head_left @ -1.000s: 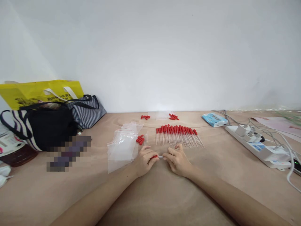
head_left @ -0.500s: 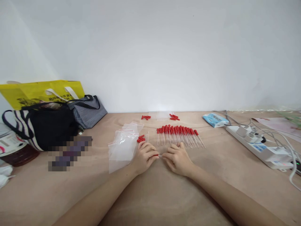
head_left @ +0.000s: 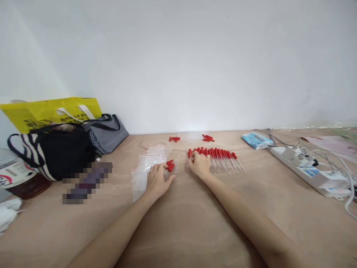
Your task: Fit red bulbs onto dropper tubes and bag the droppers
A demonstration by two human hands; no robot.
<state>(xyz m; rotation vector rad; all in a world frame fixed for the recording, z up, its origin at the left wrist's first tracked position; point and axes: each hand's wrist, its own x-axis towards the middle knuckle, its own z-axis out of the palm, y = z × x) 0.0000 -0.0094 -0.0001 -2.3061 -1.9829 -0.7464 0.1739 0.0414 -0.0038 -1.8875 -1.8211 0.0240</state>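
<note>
So the left hand (head_left: 158,180) is loose, nothing gripped that I can see, thumb out to the side and fingertips right by a little pile of red caps (head_left: 170,166). It's over the edge of the clear bags (head_left: 139,182), with a few thin tubes (head_left: 176,163) just past the caps. Right hand (head_left: 200,165) is curled at the left end of the row of red-topped droppers (head_left: 222,153) on the worktop (head_left: 178,227); can't tell if it's pinching one, fingers hide it.
</note>
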